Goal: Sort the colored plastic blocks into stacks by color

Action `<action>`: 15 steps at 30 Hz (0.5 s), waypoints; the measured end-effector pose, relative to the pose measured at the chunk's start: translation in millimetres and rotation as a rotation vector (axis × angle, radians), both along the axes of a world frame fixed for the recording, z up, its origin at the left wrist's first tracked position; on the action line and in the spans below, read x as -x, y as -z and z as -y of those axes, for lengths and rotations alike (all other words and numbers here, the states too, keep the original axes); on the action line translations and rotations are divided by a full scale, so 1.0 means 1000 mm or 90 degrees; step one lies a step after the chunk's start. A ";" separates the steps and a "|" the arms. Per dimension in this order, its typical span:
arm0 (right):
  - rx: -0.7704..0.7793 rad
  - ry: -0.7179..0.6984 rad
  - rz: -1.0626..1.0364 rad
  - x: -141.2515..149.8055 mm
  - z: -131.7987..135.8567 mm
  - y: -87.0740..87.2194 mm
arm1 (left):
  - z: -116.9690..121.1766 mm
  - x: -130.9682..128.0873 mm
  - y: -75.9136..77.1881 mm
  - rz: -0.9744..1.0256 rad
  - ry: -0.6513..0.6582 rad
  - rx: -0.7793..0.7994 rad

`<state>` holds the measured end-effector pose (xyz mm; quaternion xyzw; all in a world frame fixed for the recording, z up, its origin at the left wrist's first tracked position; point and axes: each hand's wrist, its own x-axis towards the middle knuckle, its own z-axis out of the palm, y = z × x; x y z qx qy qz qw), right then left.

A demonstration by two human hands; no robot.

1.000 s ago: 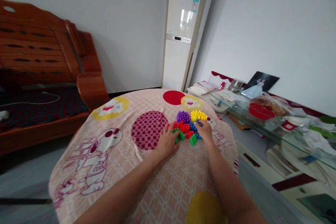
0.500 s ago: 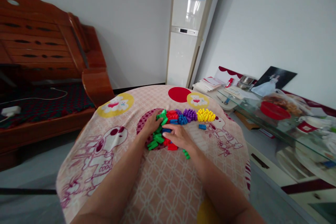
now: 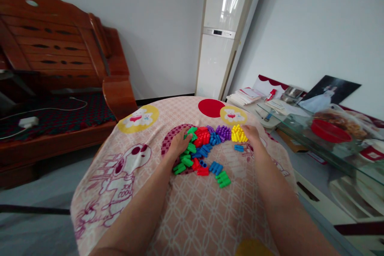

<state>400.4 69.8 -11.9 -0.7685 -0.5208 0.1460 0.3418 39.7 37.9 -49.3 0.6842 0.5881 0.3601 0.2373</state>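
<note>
A heap of small plastic building blocks lies on a round table under a pink cartoon cloth (image 3: 126, 176). Green blocks (image 3: 186, 161), red blocks (image 3: 203, 137), blue blocks (image 3: 214, 139), purple blocks (image 3: 223, 132) and yellow blocks (image 3: 239, 133) sit side by side. My left hand (image 3: 179, 144) rests on the left edge of the heap, fingers curled over the green and red blocks. My right hand (image 3: 251, 133) touches the right side of the yellow blocks, fingers bent against them. Loose blue (image 3: 215, 167) and green (image 3: 223, 179) pieces lie nearer to me.
A wooden sofa (image 3: 60, 68) with a white charger (image 3: 27, 121) stands at the left. A tall white air conditioner (image 3: 223, 32) stands behind the table. At the right is a glass-topped table (image 3: 300, 124) with papers, a red bowl (image 3: 330, 131) and a photo.
My right hand has moved from the middle of the heap to the right, beside the yellow blocks. The blocks have been dragged left and spread toward me. The camera has shifted.
</note>
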 end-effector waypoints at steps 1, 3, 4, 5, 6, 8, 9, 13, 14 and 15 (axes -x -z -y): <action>0.006 -0.064 -0.013 0.012 -0.003 0.002 | 0.000 0.000 -0.001 0.008 0.008 0.003; 0.007 -0.186 -0.055 0.041 -0.005 0.003 | -0.001 0.001 -0.002 0.037 0.031 0.001; 0.011 -0.244 -0.087 0.056 -0.004 0.003 | -0.001 0.002 -0.003 0.058 0.041 -0.004; 0.000 -0.280 -0.118 0.071 -0.002 0.003 | -0.001 0.003 -0.003 0.081 0.048 -0.008; -0.017 -0.292 -0.150 0.086 0.002 0.002 | -0.001 0.004 -0.004 0.107 0.055 -0.008; -0.022 -0.322 -0.213 0.113 0.012 0.001 | -0.001 0.005 -0.004 0.168 0.065 0.004; -0.013 -0.344 -0.239 0.125 0.018 0.001 | 0.000 0.005 -0.004 0.202 0.069 0.016; -0.035 -0.464 -0.249 0.164 0.038 -0.003 | 0.004 0.004 -0.005 0.338 0.045 0.081; -0.055 -0.500 -0.232 0.173 0.043 -0.005 | 0.005 0.005 -0.007 0.362 0.038 0.093; -0.075 -0.536 -0.212 0.181 0.048 -0.007 | 0.006 0.006 -0.009 0.362 0.026 0.087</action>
